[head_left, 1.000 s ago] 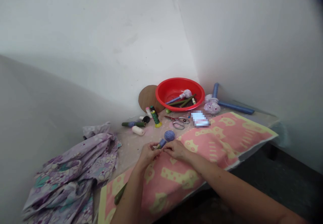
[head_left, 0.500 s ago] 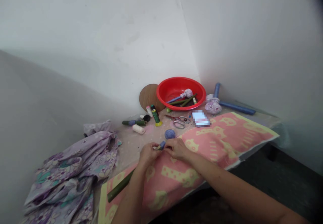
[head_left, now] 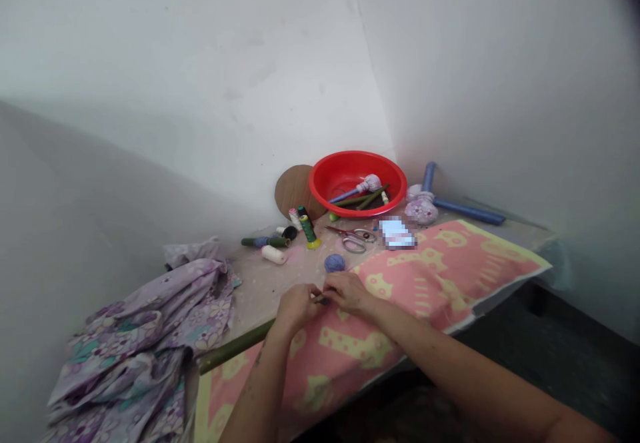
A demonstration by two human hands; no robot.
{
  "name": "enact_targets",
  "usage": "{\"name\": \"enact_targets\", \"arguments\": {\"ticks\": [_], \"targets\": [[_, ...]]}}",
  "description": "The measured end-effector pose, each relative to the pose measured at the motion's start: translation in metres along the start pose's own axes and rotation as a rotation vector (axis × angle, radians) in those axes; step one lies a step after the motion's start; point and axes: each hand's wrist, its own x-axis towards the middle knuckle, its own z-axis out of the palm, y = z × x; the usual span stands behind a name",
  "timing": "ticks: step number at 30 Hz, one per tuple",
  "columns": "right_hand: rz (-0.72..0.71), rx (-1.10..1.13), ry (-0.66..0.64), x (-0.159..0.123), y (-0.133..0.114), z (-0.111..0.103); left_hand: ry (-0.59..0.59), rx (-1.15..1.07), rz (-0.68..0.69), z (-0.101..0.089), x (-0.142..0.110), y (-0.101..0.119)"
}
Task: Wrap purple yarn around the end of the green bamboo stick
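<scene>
A green stick (head_left: pixel 235 348) runs from the lower left under my left wrist, over the pink and yellow cloth (head_left: pixel 345 356). My left hand (head_left: pixel 299 306) is closed around its upper part. At the stick's far end, where blue yarn was wound half a second ago, only a small dark bit shows between the hands. My right hand (head_left: pixel 349 292) is pinched close to that end, nearly touching the left fingers; what it pinches is hidden. Just beyond the fingers lies a ball of blue yarn (head_left: pixel 335 263).
Scissors (head_left: pixel 353 238), thread spools (head_left: pixel 309 232) and a short stick with a blue band (head_left: pixel 249 242) lie behind. A red basin (head_left: pixel 320 196) holds sticks. Blue-wrapped sticks (head_left: pixel 470 212) rest at right, flowered fabric (head_left: pixel 145 336) at left. A blurred-out rectangle (head_left: pixel 397 232) sits near the scissors.
The stick has swung: its near end moved left and up, and its yarn-wound tip turned down out of sight between my hands. Both hands stay close together.
</scene>
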Motion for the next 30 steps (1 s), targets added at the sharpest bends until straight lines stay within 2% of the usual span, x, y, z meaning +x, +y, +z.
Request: {"name": "enact_targets", "arguments": {"ticks": [7, 9, 14, 18, 25, 30], "targets": [[0.000, 0.141, -0.060, 0.003, 0.008, 0.004, -0.072, -0.004, 0.104, -0.006, -0.005, -0.003], [0.024, 0.265, -0.095, 0.003, 0.010, 0.005, -0.109, -0.039, 0.140, -0.007, -0.007, -0.004], [0.192, 0.692, -0.171, 0.002, 0.015, 0.008, -0.207, -0.221, 0.165, -0.003, -0.010, -0.010], [0.300, 0.925, -0.222, 0.003, 0.015, 0.005, -0.221, -0.396, 0.203, -0.003, -0.011, -0.010], [0.454, 1.067, -0.152, 0.007, 0.011, 0.000, -0.215, -0.777, 0.186, -0.012, -0.017, 0.000], [0.444, 1.094, -0.059, 0.009, 0.013, 0.003, -0.144, -0.948, 0.139, -0.016, -0.017, 0.001]]}}
